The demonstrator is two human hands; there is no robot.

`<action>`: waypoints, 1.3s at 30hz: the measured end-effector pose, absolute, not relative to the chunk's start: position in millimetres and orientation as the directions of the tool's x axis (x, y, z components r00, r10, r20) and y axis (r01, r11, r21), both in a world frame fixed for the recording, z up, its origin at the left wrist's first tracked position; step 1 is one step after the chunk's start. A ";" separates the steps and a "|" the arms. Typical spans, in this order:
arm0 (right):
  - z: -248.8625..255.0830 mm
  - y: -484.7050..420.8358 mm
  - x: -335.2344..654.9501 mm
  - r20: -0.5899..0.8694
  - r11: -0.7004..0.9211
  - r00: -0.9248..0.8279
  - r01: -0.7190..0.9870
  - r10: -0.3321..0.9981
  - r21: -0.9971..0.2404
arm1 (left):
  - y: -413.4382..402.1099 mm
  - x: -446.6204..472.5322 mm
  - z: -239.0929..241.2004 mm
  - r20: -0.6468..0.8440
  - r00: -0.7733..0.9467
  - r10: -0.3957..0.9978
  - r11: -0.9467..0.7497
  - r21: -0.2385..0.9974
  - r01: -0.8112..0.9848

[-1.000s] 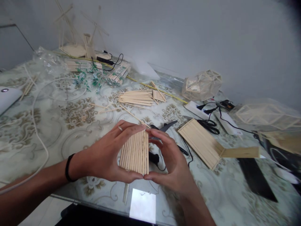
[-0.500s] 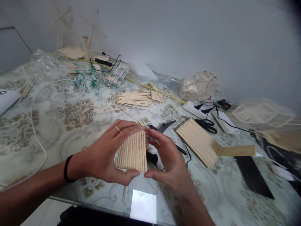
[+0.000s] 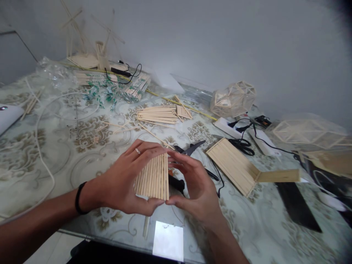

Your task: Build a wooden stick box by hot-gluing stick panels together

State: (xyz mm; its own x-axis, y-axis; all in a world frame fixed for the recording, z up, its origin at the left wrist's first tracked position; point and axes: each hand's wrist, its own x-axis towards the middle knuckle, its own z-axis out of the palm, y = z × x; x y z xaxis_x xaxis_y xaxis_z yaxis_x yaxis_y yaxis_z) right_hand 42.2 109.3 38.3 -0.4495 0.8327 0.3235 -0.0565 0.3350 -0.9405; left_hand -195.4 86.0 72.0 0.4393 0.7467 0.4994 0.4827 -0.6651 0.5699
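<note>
Between my two hands is a small panel of wooden sticks (image 3: 153,178) laid side by side, held above the table. My left hand (image 3: 129,179) grips its left side, thumb at the lower edge and fingers over the upper edge. My right hand (image 3: 196,183) pinches the panel's right edge, fingertips at the top corner and thumb at the bottom corner. Behind the right hand lie a black-handled tool (image 3: 177,183), partly hidden, and dark pliers or cutters (image 3: 192,148). A larger stick panel (image 3: 232,167) with an upright strip rests to the right.
Loose sticks (image 3: 156,114) are piled beyond my hands, with packaged sticks (image 3: 137,88) behind them. On the right are scissors (image 3: 242,146), a power strip (image 3: 229,127), stick frames (image 3: 233,99) and a black flat piece (image 3: 298,207). A white cable (image 3: 38,139) curves across the left.
The panel has shifted slightly left and turned a little between my hands. Both hands keep nearly the same pose, and the right fingertips have moved slightly left with it.
</note>
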 end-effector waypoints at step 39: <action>24.0 53.2 1.5 -0.076 0.486 -0.725 0.532 0.684 -0.694 | 3.8 -247.2 19.3 0.081 0.466 0.881 -0.439 0.505 0.743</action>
State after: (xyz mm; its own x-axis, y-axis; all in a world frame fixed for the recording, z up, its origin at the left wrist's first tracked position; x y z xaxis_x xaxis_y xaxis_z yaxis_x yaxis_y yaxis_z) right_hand 1.5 53.2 24.0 -0.7254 0.6841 -0.0764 0.5316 0.4861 -0.6936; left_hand -247.2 3.8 19.3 0.4662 0.8810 0.0807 0.7427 -0.4393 0.5054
